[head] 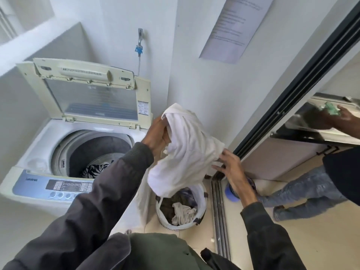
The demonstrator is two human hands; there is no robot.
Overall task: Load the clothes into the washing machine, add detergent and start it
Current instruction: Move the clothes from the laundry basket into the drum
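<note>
A white top-loading washing machine stands at the left with its lid propped open. A zebra-striped garment lies at the bottom of the drum. My left hand grips the top of a white garment, holding it up between the machine and the wall. My right hand touches the garment's lower right edge with fingers spread. Below it on the floor stands a white laundry basket holding several clothes.
The control panel runs along the machine's front edge. A tap with a blue fitting is on the wall behind. A sliding door track lies to the right, and another person stands beyond it at a counter.
</note>
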